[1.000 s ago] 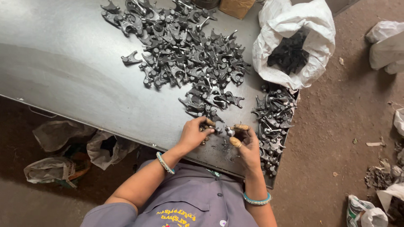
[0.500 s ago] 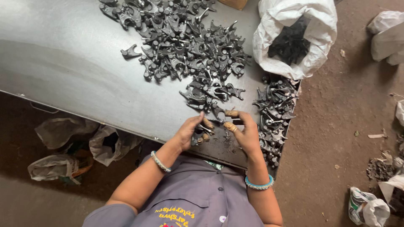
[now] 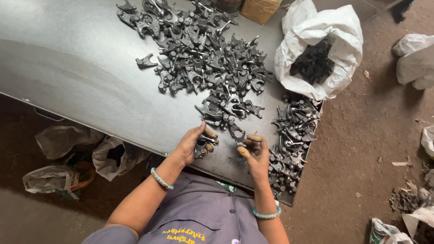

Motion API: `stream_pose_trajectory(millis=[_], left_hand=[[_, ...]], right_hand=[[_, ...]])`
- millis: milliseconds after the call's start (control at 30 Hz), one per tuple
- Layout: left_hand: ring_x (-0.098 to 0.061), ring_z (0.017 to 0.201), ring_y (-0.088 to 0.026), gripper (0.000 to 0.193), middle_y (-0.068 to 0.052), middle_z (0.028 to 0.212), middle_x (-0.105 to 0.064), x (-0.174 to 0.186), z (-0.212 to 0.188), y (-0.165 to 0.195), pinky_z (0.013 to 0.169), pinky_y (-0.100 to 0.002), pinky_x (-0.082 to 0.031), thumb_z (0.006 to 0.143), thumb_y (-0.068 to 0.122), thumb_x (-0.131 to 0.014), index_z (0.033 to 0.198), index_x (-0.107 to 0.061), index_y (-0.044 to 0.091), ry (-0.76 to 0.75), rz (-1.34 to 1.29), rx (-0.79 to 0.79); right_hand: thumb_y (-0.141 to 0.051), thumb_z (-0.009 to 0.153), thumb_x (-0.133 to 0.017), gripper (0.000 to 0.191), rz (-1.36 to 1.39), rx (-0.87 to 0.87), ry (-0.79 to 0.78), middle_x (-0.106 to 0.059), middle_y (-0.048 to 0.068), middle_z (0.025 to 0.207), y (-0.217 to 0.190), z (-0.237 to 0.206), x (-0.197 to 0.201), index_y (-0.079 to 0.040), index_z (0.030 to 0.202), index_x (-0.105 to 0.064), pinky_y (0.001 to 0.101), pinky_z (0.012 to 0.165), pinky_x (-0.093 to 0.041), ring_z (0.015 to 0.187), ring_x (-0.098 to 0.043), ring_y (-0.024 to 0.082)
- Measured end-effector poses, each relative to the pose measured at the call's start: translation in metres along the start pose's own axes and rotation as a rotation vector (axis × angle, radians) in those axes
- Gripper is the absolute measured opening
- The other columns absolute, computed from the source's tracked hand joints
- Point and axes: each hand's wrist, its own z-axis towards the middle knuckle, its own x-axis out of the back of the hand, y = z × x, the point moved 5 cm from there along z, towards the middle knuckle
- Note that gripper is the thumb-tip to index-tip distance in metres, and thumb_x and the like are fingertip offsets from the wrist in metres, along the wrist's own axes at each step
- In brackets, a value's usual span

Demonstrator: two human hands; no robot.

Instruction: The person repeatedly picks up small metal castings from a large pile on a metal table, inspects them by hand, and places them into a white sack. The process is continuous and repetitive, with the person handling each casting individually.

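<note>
My left hand is curled around a dark metal forked part near the front edge of the grey metal table. My right hand pinches another dark forked part between thumb and fingers, just right of the left hand. A big spread of the same dark forged parts lies on the table beyond both hands. A second heap of these parts sits along the table's right edge, beside my right hand.
A white sack holding dark parts stands open at the table's right corner. A brown box is at the back. Crumpled plastic bags lie on the dirt floor to the left, more bags to the right.
The hands have drawn slightly apart, each now holding its own part. The view shifted a little, with the table sliding down in frame.
</note>
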Motion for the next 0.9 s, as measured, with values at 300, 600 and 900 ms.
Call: stream_pose_trajectory(millis=[300,600,900], left_hand=[[-0.067,0.079,-0.011,0.049,-0.004,0.090,-0.071,-0.027,0.009,-0.021,0.067,-0.026,-0.056,0.099,0.045,-0.064,0.119,-0.074,0.001,-0.017,0.248,-0.150],[-0.071,0.090,-0.007,0.046,-0.002,0.101,-0.076,-0.045,0.018,-0.048,0.078,-0.024,-0.059,0.095,0.044,-0.069,0.116,-0.074,0.002,-0.150,0.226,-0.122],[-0.072,0.075,-0.017,0.037,-0.013,0.095,-0.072,-0.126,0.064,-0.006,0.063,-0.030,-0.061,0.090,0.025,-0.080,0.113,-0.068,-0.001,-0.243,0.170,-0.132]], right_hand=[[-0.026,0.101,-0.060,0.034,0.661,-0.526,0.062,-0.070,0.007,0.100,0.035,-0.022,0.013,-0.004,0.127,-0.063,0.0356,0.070,-0.057,0.084,-0.068,0.019],[-0.017,0.106,-0.061,0.029,0.358,-0.473,0.049,-0.071,0.007,0.094,0.027,-0.017,0.007,0.006,0.124,-0.062,0.0236,0.062,-0.051,0.071,-0.062,0.011],[-0.017,0.107,-0.063,0.028,0.077,-0.073,0.341,-0.065,0.003,0.092,-0.004,0.001,0.021,-0.005,0.131,-0.053,0.0221,0.060,-0.048,0.074,-0.060,0.009]])
